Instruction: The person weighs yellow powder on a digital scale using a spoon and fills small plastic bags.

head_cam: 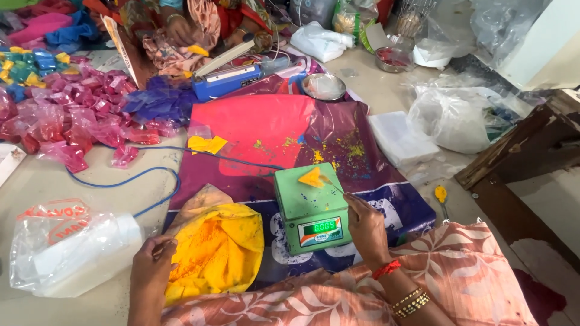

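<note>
One small yellow powder packet (312,177) lies on the green weighing scale (302,202), just beyond my right hand (365,226), whose pinched fingers hold a thin spoon (336,185) pointing toward it; my left hand (152,261) grips the open yellow powder bag (219,249).

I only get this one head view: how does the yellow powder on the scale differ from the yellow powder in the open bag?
The heap on the green scale is a small pile, lying bare on the pan. The open bag holds a far larger mass, cupped in plastic, with the left hand at its edge. The right hand is by the scale. Both powders are bright yellow.
</note>
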